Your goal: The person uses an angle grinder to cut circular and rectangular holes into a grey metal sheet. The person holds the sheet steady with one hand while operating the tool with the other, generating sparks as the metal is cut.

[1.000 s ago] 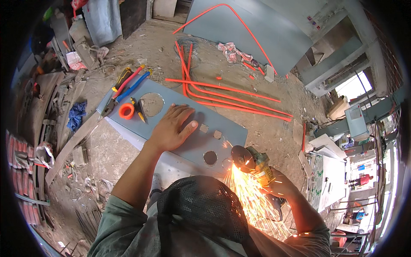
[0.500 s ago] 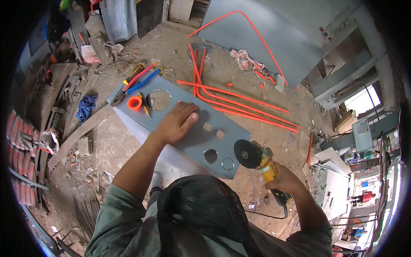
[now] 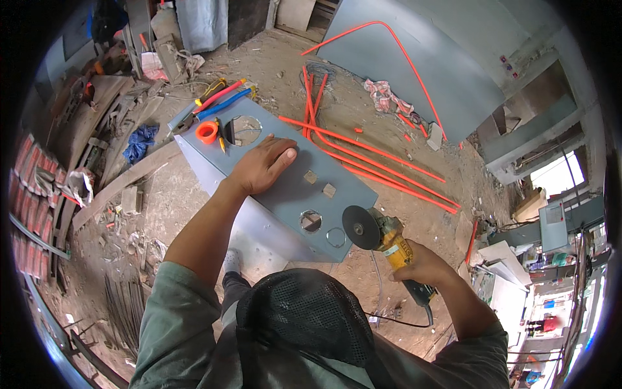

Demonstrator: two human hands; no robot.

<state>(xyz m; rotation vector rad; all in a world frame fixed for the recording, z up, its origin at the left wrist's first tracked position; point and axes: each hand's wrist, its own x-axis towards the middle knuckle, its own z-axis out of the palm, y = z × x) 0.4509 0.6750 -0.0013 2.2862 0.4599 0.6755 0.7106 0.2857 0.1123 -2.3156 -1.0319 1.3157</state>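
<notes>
A grey-blue sheet-metal box [image 3: 275, 207] lies before me, with a large round hole, two small square holes and a smaller round hole in its top. A circle is marked near its right end. My left hand [image 3: 262, 167] rests flat on the top, between the large hole and the square ones. My right hand [image 3: 421, 262] is wrapped round the yellow body of an angle grinder [image 3: 396, 251]. Its dark disc [image 3: 361, 227] hangs at the box's right edge, beside the marked circle; whether it touches I cannot tell. An orange tape roll [image 3: 206, 141], a marker-like tool [image 3: 223, 144] and blue-handled pliers [image 3: 223, 106] lie at the far left end.
Bent orange conduits [image 3: 389, 155] lie on the dirt floor beyond the box. A large grey sheet [image 3: 414, 65] leans at the back. The grinder's cord [image 3: 402, 322] trails below it. Wooden planks [image 3: 123, 194] and stacked red-and-grey packs [image 3: 35, 201] are at the left.
The view has shifted slightly. The grinder has moved a little left, its disc overlapping the box's right edge a bit more. My left hand stays flat on the box.
</notes>
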